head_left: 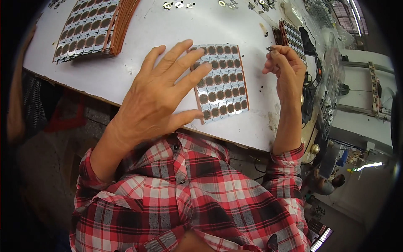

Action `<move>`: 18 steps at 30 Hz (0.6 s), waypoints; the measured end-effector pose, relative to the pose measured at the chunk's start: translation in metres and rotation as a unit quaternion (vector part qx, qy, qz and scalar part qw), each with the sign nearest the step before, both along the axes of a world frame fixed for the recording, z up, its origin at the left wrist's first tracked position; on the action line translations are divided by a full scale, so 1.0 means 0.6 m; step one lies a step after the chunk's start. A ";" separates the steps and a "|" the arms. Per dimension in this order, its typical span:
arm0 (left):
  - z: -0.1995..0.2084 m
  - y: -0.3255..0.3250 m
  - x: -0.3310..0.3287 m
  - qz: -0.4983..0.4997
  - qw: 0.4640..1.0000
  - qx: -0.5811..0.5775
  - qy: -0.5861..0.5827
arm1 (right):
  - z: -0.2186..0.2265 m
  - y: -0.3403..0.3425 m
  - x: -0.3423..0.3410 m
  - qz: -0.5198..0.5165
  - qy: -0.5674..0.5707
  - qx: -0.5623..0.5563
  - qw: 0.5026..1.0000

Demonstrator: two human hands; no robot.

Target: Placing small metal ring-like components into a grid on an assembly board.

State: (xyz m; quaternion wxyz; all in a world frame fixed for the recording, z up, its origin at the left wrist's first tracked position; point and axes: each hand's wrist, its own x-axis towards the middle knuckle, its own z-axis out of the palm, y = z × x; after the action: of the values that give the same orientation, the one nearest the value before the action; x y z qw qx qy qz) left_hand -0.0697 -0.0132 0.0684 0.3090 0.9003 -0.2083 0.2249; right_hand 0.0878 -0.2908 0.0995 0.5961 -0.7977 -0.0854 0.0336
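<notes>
On the white table lies a panel [226, 78] of small boards, pale with rows of dark round spots and copper-brown side edges. My left hand [163, 88] is spread over its left side, fingers apart and holding nothing; whether the fingertips press on the panel I cannot tell. To the right of the panel my right hand [286, 67] is raised, thumb and forefinger pinched on a small dark part [270, 48]. That part is too small to name.
A tall stack of similar panels [86, 31] stands at the far left, and a smaller stack [292, 38] at the right. Small metal pieces [179, 5] lie along the far side. Black cables [312, 71] run down the right edge. Another person [325, 185] is in the right background.
</notes>
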 end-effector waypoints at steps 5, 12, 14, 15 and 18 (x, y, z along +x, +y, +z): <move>-0.008 -0.012 0.004 -0.012 0.997 0.039 0.061 | -0.012 0.010 0.001 0.028 -0.004 -0.041 0.999; -0.010 -0.023 -0.008 0.007 0.996 0.054 0.065 | -0.040 0.029 0.074 0.009 -0.258 -0.417 0.871; -0.012 -0.025 -0.010 0.006 0.997 0.043 0.063 | -0.041 0.043 0.080 0.066 -0.149 -0.166 0.973; -0.012 -0.026 -0.009 0.007 0.997 0.043 0.062 | -0.037 0.051 0.079 0.071 -0.155 -0.116 0.979; -0.015 -0.026 -0.009 0.019 0.998 0.039 0.055 | -0.014 0.079 0.053 0.071 -0.092 -0.035 0.993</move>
State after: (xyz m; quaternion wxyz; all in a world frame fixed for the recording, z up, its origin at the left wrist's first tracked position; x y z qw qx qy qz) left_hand -0.0752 -0.0291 0.0593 0.2809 0.9263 -0.1825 0.1723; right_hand 0.1198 -0.2436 0.0909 0.5537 -0.8094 -0.1955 0.0051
